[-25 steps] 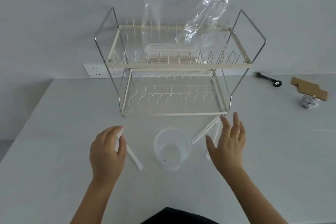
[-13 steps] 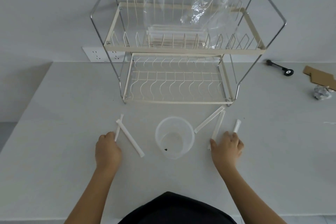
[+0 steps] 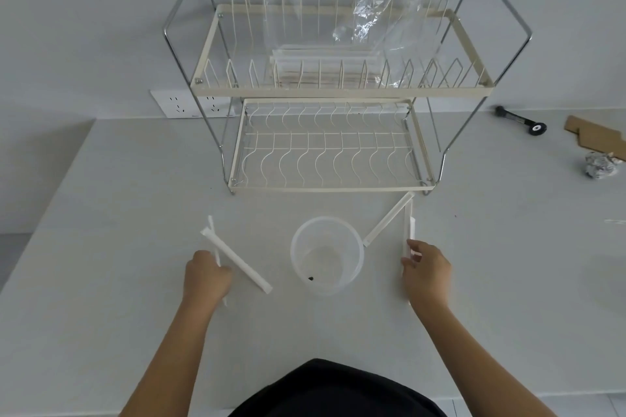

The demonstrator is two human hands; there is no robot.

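Observation:
A clear plastic cup (image 3: pixel 327 254) stands on the white table (image 3: pixel 101 247), between my hands. My left hand (image 3: pixel 206 278) grips a thin white wrapped stick (image 3: pixel 213 234) left of the cup; a second wrapped stick (image 3: pixel 237 261) lies slanted beside it. My right hand (image 3: pixel 427 269) pinches a white wrapped stick (image 3: pixel 412 227) right of the cup. Two other sticks lie there: one upright (image 3: pixel 405 223) just beside it, one slanted (image 3: pixel 388 220) toward the rack.
A two-tier cream wire dish rack (image 3: pixel 332 184) stands behind the cup, with a clear plastic bag (image 3: pixel 382 10) of more sticks on its upper tier. At the far right lie a black tool (image 3: pixel 520 120), cardboard (image 3: pixel 592 137) and crumpled foil (image 3: pixel 599 164). A wall socket (image 3: pixel 183 107) sits left of the rack.
Both hands came down from hovering open above the table and closed on sticks, the left one on the left stick, the right one on a stick at the right. The view tilted downward.

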